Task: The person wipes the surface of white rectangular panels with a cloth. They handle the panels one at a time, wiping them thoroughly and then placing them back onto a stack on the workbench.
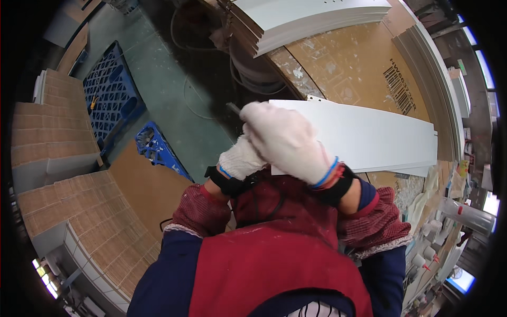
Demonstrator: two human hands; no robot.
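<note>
Both my hands wear white knit gloves and meet in front of my red apron, at the left end of a long white panel. My right hand is closed and lies over the fingers of my left hand. From the closed fingers sticks the end of a small grey thing, too little of it showing to name. The left hand looks curled too, its fingertips hidden behind the right. Another white panel peeks out beneath the first one.
Cardboard covers the worktable, with stacks of white panels at its far end and right side. On the left floor are a blue pallet, a torn blue piece and stacked tan panels. Red-tipped bottles stand right.
</note>
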